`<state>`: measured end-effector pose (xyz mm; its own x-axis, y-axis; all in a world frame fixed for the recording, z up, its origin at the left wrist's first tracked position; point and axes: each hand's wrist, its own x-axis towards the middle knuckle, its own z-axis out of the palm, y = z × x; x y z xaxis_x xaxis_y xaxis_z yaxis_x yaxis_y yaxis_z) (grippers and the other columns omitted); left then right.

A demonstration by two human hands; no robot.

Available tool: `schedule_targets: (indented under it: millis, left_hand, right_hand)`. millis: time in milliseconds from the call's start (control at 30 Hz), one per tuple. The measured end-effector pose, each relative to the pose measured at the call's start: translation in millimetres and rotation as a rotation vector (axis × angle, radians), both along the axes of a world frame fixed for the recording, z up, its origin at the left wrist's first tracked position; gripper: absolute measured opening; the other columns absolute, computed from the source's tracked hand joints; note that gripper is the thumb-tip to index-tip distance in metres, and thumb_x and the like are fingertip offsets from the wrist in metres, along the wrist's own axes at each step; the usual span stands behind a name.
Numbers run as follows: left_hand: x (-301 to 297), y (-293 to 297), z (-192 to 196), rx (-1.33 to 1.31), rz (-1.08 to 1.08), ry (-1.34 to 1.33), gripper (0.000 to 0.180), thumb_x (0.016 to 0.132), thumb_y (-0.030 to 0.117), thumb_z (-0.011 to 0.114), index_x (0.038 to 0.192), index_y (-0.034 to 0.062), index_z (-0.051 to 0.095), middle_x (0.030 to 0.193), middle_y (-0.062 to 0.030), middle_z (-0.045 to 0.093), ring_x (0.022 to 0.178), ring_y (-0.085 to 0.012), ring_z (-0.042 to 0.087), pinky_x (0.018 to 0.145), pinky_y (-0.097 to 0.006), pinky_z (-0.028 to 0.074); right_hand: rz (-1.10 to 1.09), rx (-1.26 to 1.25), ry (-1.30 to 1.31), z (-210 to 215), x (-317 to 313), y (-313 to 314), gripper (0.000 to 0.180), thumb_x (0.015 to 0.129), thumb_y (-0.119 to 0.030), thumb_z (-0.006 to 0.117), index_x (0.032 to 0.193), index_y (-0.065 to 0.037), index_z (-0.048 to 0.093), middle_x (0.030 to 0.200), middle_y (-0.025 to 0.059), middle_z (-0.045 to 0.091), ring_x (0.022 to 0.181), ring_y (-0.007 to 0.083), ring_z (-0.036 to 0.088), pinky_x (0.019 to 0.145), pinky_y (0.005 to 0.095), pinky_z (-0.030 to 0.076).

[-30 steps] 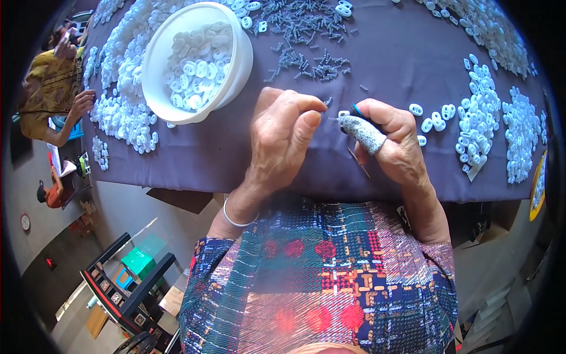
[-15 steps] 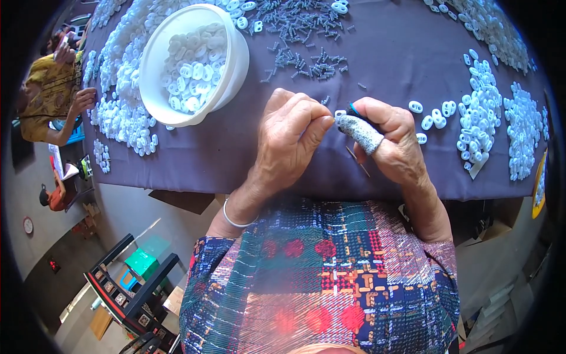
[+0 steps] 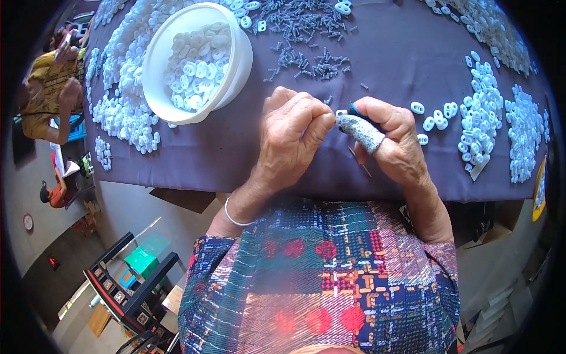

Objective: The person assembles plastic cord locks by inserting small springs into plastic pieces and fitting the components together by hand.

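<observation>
Over the near middle of the table, both my hands meet at a small white oval plastic piece point(image 3: 341, 112). My right hand point(image 3: 396, 133) is closed around it, thumb and fingers gripping it. A speckled grey sleeve point(image 3: 362, 133) covers one of its fingers, and a dark blue-edged bit shows by the thumb. Below that hand sticks out a thin pointed tool point(image 3: 363, 161). My left hand point(image 3: 292, 131) is closed in a pinch, its fingertips touching or almost touching the piece; anything between them is too small to make out.
A white tub point(image 3: 239, 76) of white oval pieces stands left on the purple cloth point(image 3: 206, 159), beside a large white heap point(image 3: 127, 109). Small metal springs point(image 3: 303, 26) lie at the far middle. More ovals point(image 3: 480, 112) are piled right. Another person point(image 3: 53, 94) sits at far left.
My hands stay almost in place, still together at the white piece. The view has shifted slightly. At far left, the other person's hand has lifted away from the heap.
</observation>
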<state>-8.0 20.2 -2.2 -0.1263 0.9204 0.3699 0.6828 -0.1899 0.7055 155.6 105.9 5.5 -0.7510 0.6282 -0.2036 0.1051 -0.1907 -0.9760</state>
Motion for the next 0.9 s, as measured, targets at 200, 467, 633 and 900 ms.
schedule_targets:
  millis: [200,467,633,900]
  left_hand:
    - [-11,-11,10,0.074,0.140,0.075,0.010,0.081,0.011,0.066,0.088,0.0042,0.062,0.081,-0.0091,0.061,0.078,-0.0245,0.054,0.072,-0.034,0.041]
    - [-34,-65,8,-0.135,0.396,0.145,0.016,0.071,-0.002,0.070,0.085,0.0024,0.063,0.082,-0.0087,0.064,0.080,-0.0261,0.055,0.072,-0.035,0.043]
    - [-34,-64,3,-0.178,0.331,0.198,0.020,0.068,0.001,0.074,0.086,0.0023,0.066,0.085,-0.0074,0.062,0.083,-0.0224,0.053,0.075,-0.033,0.043]
    - [-31,-59,-3,-0.199,0.291,0.173,0.022,0.068,0.003,0.075,0.088,0.0044,0.066,0.084,-0.0065,0.062,0.078,-0.0197,0.057,0.069,-0.030,0.045]
  right_hand:
    - [-0.038,-0.029,-0.023,2,3,-1,0.009,0.087,-0.008,0.061,0.092,0.000,0.062,0.061,-0.0029,0.053,0.051,0.0040,0.049,0.044,0.0199,0.037]
    - [-0.058,0.081,0.034,1,3,-2,0.008,0.085,-0.003,0.061,0.091,0.002,0.062,0.061,-0.0014,0.054,0.050,0.0039,0.049,0.044,0.0206,0.037]
    - [-0.077,0.063,0.024,-5,5,-5,0.009,0.085,-0.002,0.061,0.093,0.002,0.062,0.061,-0.0009,0.055,0.051,0.0038,0.050,0.045,0.0200,0.038]
    - [-0.052,0.120,0.004,-4,5,-5,0.010,0.085,-0.002,0.061,0.093,0.002,0.062,0.061,-0.0014,0.054,0.051,0.0038,0.049,0.044,0.0207,0.038]
